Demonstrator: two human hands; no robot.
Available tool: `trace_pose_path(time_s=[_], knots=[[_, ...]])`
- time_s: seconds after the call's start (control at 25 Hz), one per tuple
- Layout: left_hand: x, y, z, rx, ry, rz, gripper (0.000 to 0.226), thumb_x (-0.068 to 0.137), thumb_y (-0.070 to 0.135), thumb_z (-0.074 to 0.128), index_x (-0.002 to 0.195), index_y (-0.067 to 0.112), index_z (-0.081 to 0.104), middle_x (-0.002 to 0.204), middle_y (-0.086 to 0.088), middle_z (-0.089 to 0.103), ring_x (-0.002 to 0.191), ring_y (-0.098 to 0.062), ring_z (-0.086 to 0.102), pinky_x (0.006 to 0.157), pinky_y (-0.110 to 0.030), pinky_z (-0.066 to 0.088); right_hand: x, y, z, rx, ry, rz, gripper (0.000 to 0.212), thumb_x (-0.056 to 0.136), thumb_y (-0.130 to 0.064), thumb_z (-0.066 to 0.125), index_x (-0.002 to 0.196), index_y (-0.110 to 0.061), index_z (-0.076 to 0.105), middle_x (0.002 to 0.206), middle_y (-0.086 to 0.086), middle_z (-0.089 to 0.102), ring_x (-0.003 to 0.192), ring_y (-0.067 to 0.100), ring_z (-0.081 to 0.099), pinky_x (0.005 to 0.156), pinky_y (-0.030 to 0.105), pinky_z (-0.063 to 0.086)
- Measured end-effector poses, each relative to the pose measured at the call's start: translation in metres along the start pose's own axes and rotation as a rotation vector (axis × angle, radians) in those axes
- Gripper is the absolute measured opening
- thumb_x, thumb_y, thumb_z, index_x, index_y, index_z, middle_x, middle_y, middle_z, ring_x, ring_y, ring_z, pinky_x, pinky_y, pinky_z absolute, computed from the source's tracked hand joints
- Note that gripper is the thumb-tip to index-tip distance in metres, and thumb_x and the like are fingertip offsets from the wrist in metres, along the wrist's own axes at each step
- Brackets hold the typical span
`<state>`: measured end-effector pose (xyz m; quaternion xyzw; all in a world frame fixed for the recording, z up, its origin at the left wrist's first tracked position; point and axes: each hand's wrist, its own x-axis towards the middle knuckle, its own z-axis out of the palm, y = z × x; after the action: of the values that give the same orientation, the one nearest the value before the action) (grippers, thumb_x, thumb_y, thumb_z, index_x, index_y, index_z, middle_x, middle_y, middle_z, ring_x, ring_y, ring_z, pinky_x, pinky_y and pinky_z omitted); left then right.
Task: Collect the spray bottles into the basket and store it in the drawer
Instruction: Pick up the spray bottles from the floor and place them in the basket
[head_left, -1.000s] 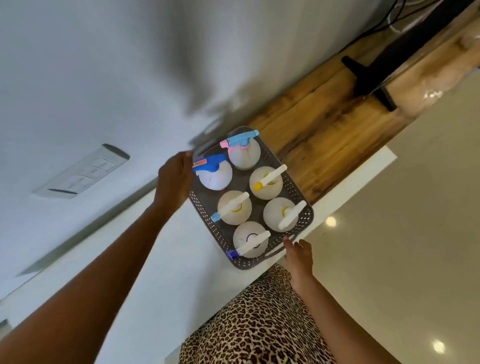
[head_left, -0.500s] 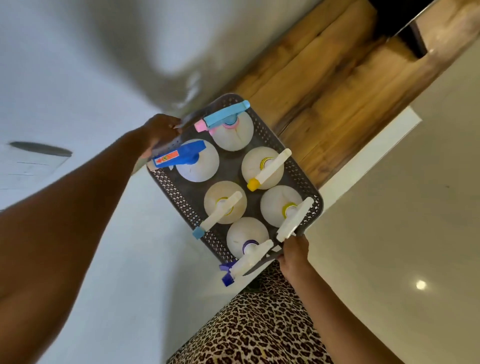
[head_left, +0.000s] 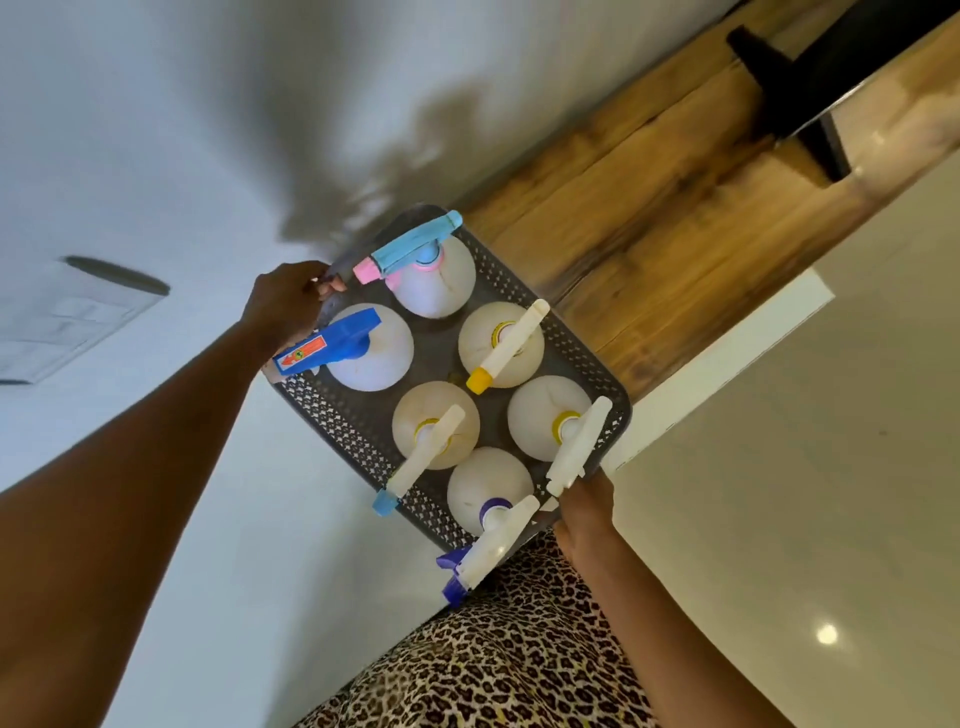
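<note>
Grey perforated basket (head_left: 597, 364) held off the surface, gripped at two opposite ends. Left hand (head_left: 283, 306) is closed around the far-left rim, fingers curled over the edge. Right hand (head_left: 584, 512) is closed on the near-right rim, partly hidden behind a white trigger head.

Six spray bottles stand upright in the basket, in two rows of three, packed touching or nearly so. Blue-and-pink trigger bottle (head_left: 434, 283) at the far end; blue trigger bottle (head_left: 371, 345) just beside the left hand, its nozzle overhanging the rim. Yellow-nozzle bottle (head_left: 501, 343) right of it. Light-blue-nozzle bottle (head_left: 435, 426) and white-trigger bottle (head_left: 550, 418) in the middle pair. Purple-nozzle bottle (head_left: 488, 491) nearest the person, its trigger projecting past the rim.

Wooden counter (head_left: 675, 218) lies beyond the basket, against a white wall (head_left: 156, 130). Glossy floor (head_left: 805, 467) to the right. Leopard-print garment (head_left: 493, 654) below the basket.
</note>
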<state>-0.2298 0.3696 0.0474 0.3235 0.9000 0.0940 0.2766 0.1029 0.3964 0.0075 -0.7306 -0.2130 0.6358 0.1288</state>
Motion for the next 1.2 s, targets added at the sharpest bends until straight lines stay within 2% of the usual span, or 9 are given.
trace_pose_path(time_s=[0.2,0.32,0.48,0.56,0.64,0.72,0.84,0.96,1.2], knots=[[-0.066,-0.033,-0.009,-0.131,0.101,-0.112,0.023,0.093,0.015,0.040,0.098,0.012,0.063,0.106,-0.021,0.067,0.098,-0.037,0.058,0.075,-0.033,0.035,-0.009,-0.021,-0.008,-0.212,-0.093,-0.099,0.025,0.088,0.007,0.047,0.106,-0.009,0.050,0.089,0.012,0.055,0.085,0.027,0.054,0.072,0.035,0.048],[-0.122,-0.063,-0.004,-0.228,0.159,-0.206,0.024,0.092,0.012,0.041,0.102,0.011,0.063,0.108,-0.020,0.066,0.100,-0.035,0.058,0.077,-0.033,0.038,-0.025,-0.019,-0.015,-0.406,-0.128,-0.208,0.015,0.090,0.001,0.048,0.102,-0.008,0.051,0.098,0.015,0.056,0.084,0.027,0.055,0.067,0.023,0.050],[-0.202,-0.108,0.012,-0.407,0.215,-0.357,0.031,0.086,0.001,0.040,0.103,0.013,0.063,0.111,-0.015,0.067,0.099,-0.031,0.058,0.078,-0.031,0.038,-0.052,0.001,-0.016,-0.532,-0.187,-0.296,0.026,0.090,-0.001,0.048,0.114,-0.001,0.057,0.108,0.020,0.061,0.102,0.035,0.058,0.092,0.047,0.049],[-0.245,-0.129,0.020,-0.543,0.259,-0.445,0.028,0.087,0.003,0.042,0.099,0.015,0.064,0.109,-0.015,0.067,0.092,-0.028,0.058,0.080,-0.033,0.042,-0.066,0.015,-0.014,-0.596,-0.232,-0.324,0.026,0.087,0.002,0.051,0.112,-0.003,0.058,0.100,0.017,0.063,0.094,0.032,0.059,0.084,0.046,0.052],[-0.289,-0.154,0.031,-0.599,0.298,-0.513,0.024,0.089,0.007,0.043,0.097,0.014,0.064,0.106,-0.015,0.067,0.090,-0.027,0.058,0.081,-0.034,0.043,-0.081,0.034,-0.011,-0.640,-0.291,-0.354,0.022,0.085,0.003,0.054,0.104,-0.006,0.060,0.083,0.010,0.062,0.076,0.027,0.059,0.064,0.036,0.051],[-0.332,-0.181,0.048,-0.637,0.327,-0.589,0.021,0.090,0.009,0.044,0.095,0.014,0.064,0.103,-0.013,0.067,0.090,-0.027,0.058,0.080,-0.034,0.043,-0.092,0.056,-0.003,-0.714,-0.352,-0.405,0.018,0.084,0.003,0.056,0.097,-0.008,0.061,0.075,0.006,0.061,0.070,0.023,0.057,0.059,0.031,0.046],[-0.383,-0.213,0.077,-0.758,0.354,-0.706,0.020,0.091,0.010,0.043,0.092,0.017,0.062,0.098,-0.008,0.064,0.084,-0.023,0.057,0.070,-0.029,0.045,-0.100,0.087,0.013,-0.805,-0.434,-0.445,0.017,0.082,0.004,0.057,0.095,-0.004,0.065,0.079,0.010,0.063,0.077,0.028,0.058,0.070,0.037,0.048],[-0.416,-0.241,0.103,-0.806,0.378,-0.811,0.022,0.094,0.011,0.041,0.098,0.014,0.062,0.096,-0.004,0.062,0.080,-0.017,0.054,0.056,-0.020,0.039,-0.102,0.114,0.035,-0.884,-0.511,-0.436,0.023,0.082,0.009,0.054,0.101,0.001,0.064,0.084,0.015,0.063,0.077,0.028,0.059,0.067,0.034,0.048],[-0.428,-0.284,0.137,-0.926,0.426,-0.912,0.022,0.095,0.016,0.042,0.104,0.011,0.062,0.099,-0.006,0.061,0.087,-0.021,0.057,0.069,-0.028,0.047,-0.078,0.150,0.091,-1.084,-0.550,-0.509,0.025,0.087,0.000,0.047,0.107,-0.002,0.063,0.100,0.020,0.064,0.095,0.033,0.059,0.085,0.046,0.048]])
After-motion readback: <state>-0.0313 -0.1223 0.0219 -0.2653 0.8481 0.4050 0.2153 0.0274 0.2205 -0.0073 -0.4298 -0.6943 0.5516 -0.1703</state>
